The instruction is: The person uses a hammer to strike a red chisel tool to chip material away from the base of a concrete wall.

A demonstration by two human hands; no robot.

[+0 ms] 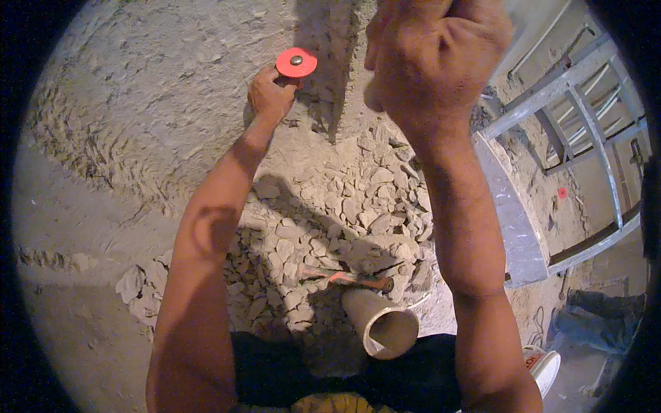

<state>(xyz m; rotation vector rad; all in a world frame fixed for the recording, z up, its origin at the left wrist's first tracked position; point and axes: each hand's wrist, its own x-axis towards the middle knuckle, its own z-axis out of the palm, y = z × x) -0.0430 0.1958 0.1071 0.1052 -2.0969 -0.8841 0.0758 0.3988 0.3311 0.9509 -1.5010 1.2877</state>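
My left hand [272, 95] grips a cold chisel just under its round red hand guard [285, 63], and the metal striking head [296, 60] faces up at me. The chisel's tip is hidden behind the guard and hand. It is held before a rough, chipped masonry surface [155, 93]. My right hand [439, 57] is raised high at the top edge, close to the camera, with its fingers curled. Whatever it may hold is hidden or beyond the picture. Broken rubble [356, 196] lies below and between my forearms.
An orange-and-dark handled tool [361, 280] rests on the rubble beside a wide open-ended pipe [356, 310]. At right are a metal ladder-like frame [588, 113], a grey board [516, 222], a small red disc [562, 192], a white bucket [545, 371] and blue cloth [583, 328].
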